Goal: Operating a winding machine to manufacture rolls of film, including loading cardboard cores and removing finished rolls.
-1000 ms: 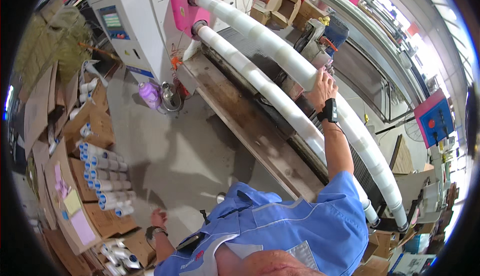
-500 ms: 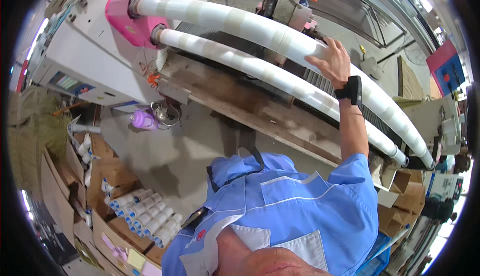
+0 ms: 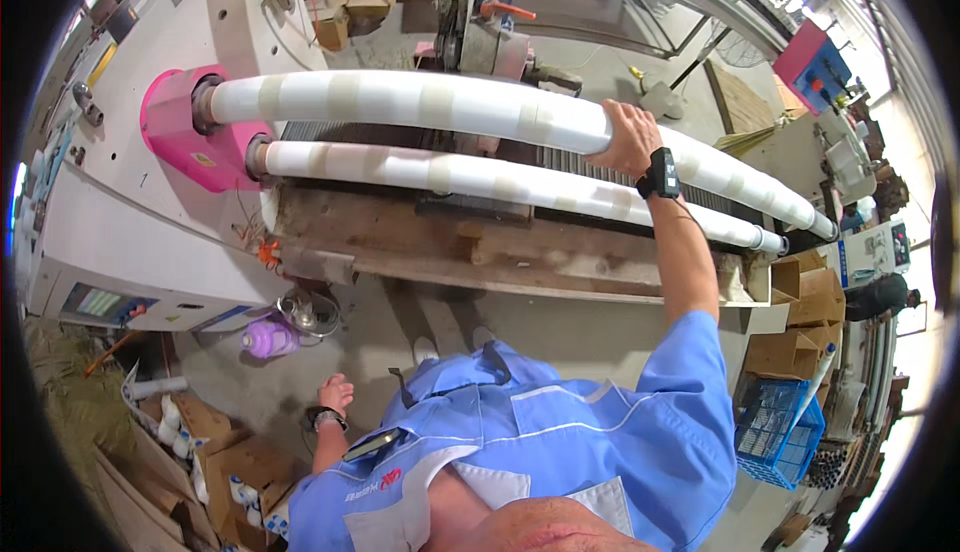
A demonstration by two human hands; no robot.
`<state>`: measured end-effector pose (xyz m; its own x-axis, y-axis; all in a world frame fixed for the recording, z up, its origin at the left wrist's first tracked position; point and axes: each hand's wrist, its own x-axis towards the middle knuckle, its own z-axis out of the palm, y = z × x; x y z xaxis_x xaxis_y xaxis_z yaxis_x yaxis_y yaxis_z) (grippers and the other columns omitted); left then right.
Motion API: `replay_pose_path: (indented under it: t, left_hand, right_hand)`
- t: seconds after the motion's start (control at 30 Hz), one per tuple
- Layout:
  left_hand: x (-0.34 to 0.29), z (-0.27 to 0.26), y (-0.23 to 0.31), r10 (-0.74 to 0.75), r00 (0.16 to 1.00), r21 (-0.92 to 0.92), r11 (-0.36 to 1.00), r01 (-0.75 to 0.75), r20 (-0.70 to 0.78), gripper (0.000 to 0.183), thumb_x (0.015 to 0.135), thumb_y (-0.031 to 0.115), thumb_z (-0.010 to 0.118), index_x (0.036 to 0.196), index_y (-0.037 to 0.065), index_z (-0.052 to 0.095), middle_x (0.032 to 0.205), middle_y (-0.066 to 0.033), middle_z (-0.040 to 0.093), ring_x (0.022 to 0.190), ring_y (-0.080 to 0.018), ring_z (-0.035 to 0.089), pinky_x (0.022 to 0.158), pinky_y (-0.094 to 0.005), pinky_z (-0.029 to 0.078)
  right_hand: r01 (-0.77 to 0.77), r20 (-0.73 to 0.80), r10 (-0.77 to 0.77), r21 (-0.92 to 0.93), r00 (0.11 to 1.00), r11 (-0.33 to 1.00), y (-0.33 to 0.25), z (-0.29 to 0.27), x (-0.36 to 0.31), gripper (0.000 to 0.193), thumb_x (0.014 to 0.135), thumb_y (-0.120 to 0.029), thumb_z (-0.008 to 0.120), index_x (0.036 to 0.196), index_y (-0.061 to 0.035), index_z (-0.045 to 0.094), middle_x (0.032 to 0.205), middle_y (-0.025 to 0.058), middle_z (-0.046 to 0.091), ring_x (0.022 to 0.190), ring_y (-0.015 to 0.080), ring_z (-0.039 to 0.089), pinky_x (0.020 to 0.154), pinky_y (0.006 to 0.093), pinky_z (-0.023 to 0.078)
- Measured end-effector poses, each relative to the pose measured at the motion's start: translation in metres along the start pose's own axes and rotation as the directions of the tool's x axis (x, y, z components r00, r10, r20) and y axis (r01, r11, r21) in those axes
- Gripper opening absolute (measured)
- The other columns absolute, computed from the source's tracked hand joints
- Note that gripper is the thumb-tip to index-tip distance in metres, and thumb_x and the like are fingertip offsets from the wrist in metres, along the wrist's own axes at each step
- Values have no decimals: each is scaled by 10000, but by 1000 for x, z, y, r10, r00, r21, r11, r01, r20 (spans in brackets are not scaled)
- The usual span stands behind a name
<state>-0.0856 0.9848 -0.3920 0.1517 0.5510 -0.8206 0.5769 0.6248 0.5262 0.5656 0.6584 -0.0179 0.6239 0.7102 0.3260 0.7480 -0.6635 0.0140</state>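
Two long white rollers with pale bands run across the machine. My right hand [image 3: 632,140] is curled over the top of the upper, thicker white roller [image 3: 440,102], right of its middle, its thumb on the near side. Below it lies the thinner white roller [image 3: 440,174], which my hand does not touch. Both left ends sit in a pink housing [image 3: 190,132]. My left hand [image 3: 336,394] hangs low beside my body, fingers loosely bent and nothing visible in them. A black watch [image 3: 660,174] is on my right wrist.
A wooden ledge [image 3: 400,237] runs along the machine's near side. The white machine cabinet [image 3: 120,222] stands left, with a purple bottle [image 3: 268,337] near its base. Cardboard boxes [image 3: 250,477] lie lower left; a blue crate [image 3: 782,432] stands right. Another person [image 3: 880,297] is far right.
The view has shifted, and the rollers now appear lower on the left. My right hand has gone from spread fingers to curling over the thicker roller. My left hand has come into view.
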Motion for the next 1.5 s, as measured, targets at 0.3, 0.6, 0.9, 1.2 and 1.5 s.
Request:
replay_pose_path:
  t: [0.3, 0.6, 0.9, 1.2, 1.5]
  left_hand:
    - [1, 62, 68, 218, 940, 137, 956, -261, 264, 280, 928, 284, 576, 1103, 80, 654, 811, -76, 687, 726, -166, 641, 611, -292, 493]
    - [-24, 104, 82, 333, 850, 187, 881, -435, 407, 261, 942, 261, 594, 1061, 48, 685, 834, -76, 705, 749, -158, 667, 622, -292, 508]
    - [-123, 186, 201, 617, 465, 251, 405, -879, 635, 304, 890, 234, 635, 1115, 31, 655, 940, -104, 696, 875, -199, 666, 774, -328, 517]
    - [-261, 343, 329, 544, -444, 29, -655, -755, 711, 697, 748, 311, 748, 1353, 78, 492, 1418, -137, 454, 1347, -319, 389, 1125, -468, 284]
    - [-296, 470, 374, 563, -357, 419, -813, -405, 745, 870, 780, 298, 665, 1488, -9, 262, 1535, -190, 305, 1454, -324, 229, 1190, -496, 125]
  right_hand:
    - [-91, 34, 90, 37, 995, 995, -5, -7, 5, 1038, 511, -559, 863, 1329, -47, 482, 1230, 185, 600, 1149, 385, 538, 1015, 465, 382]
    - [-40, 46, 40, 3, 998, 999, 1, -2, 11, 1071, 539, -644, 816, 1345, -40, 452, 1182, 196, 618, 1122, 376, 560, 998, 451, 404]
    - [18, 36, -20, 63, 999, 998, 1, -3, 5, 949, 545, -581, 818, 1245, -15, 521, 1133, 187, 638, 1103, 357, 578, 988, 457, 406]
    - [108, -163, -105, 12, 981, 994, 18, -1, -14, 926, 517, -429, 863, 1274, -26, 514, 1211, 169, 594, 1144, 354, 539, 1014, 455, 377]
    - [85, -221, -75, 34, 972, 996, 55, -10, -32, 634, 539, -154, 764, 1126, -32, 559, 1019, 181, 629, 990, 368, 594, 913, 430, 452]
